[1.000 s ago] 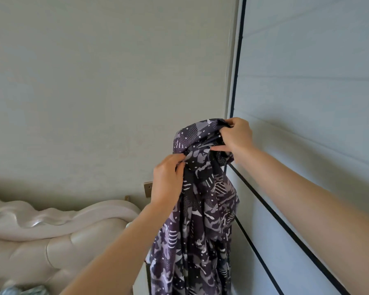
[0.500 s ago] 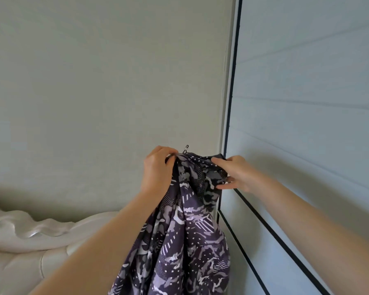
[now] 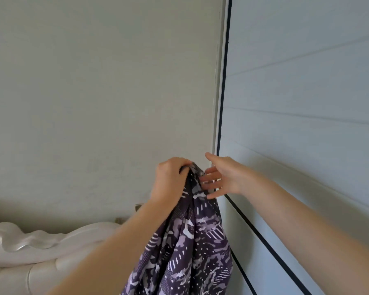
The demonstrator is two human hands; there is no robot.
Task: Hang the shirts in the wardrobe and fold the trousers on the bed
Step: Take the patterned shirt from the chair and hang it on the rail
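A dark purple shirt (image 3: 188,248) with a white and grey camouflage pattern hangs down in front of me. My left hand (image 3: 170,179) grips its bunched top, fingers curled over the fabric. My right hand (image 3: 222,175) is just to the right of that spot, its fingers straight and spread, fingertips touching the cloth. No hanger shows now. The closed wardrobe door (image 3: 307,103), pale blue-grey with black edging, fills the right side.
A plain pale wall (image 3: 94,92) stands ahead. The padded cream headboard of the bed (image 3: 30,258) is at the lower left. A small brass wall plate (image 3: 138,207) peeks out beside my left forearm.
My right hand has let go of the shirt's top and spread its fingers. The left hand has shifted its grip up to the top of the fabric, and the hanger hook seen earlier is hidden.
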